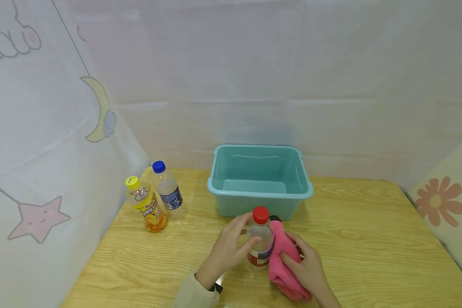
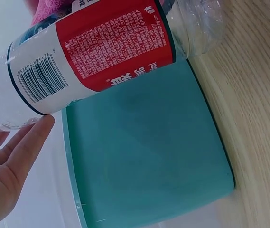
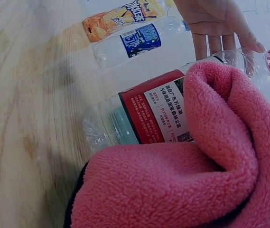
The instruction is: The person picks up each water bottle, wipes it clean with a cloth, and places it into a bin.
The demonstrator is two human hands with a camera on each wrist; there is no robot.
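A clear plastic bottle (image 1: 260, 235) with a red cap and a red-and-white label stands upright on the table. My left hand (image 1: 229, 242) holds it from the left, thumb toward the near side and fingers toward the far side. In the left wrist view a fingertip meets the bottle's label edge (image 2: 35, 80). My right hand (image 1: 306, 262) grips a folded pink fleece cloth (image 1: 282, 265) with a dark edging. The cloth lies against the bottle's right side, and in the right wrist view the cloth (image 3: 172, 185) hides part of the label.
Just behind the bottle sits a light-blue plastic bin (image 1: 259, 194). To the left stand a yellow-capped bottle (image 1: 148, 207) with orange contents at its bottom and a blue-capped clear bottle (image 1: 170, 194). A printed white curtain (image 1: 231, 85) hangs behind the wooden table (image 1: 369, 239).
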